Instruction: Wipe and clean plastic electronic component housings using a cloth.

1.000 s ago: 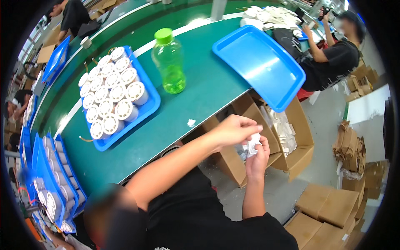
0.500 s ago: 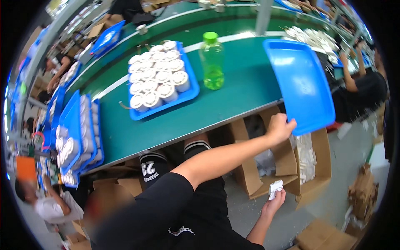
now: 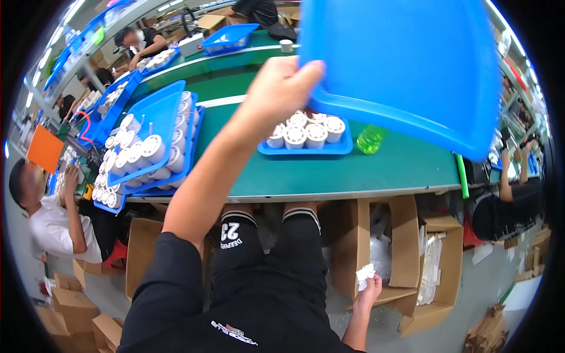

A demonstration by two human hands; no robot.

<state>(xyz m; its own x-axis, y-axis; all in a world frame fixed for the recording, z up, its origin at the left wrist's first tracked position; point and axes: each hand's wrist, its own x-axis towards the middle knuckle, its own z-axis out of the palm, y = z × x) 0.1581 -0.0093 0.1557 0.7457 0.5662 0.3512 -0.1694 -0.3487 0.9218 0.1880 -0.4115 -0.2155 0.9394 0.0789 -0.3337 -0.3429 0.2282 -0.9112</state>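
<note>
Has taken the left hand (image 3: pixel 283 87) off the crumpled white scrap (image 3: pixel 364 275), gripped the blue rectangular tray (image 3: pixel 406 70) by the rim and raised it from the edge of the green workbench (image 3: pixel 412 175) to well above. Now holds the scrap in the right hand (image 3: pixel 369 292) alone. Now hides the transparent green bottle's (image 3: pixel 370 141) upper part with the tray.

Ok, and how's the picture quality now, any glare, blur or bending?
Head view: the blue tray in the left hand shows bowed edges, likely from the fisheye lens; head view: ceiling lights glare at upper left; head view: the face of the white-shirted co-worker at left is blurred out; head view: the corners go black.
</note>
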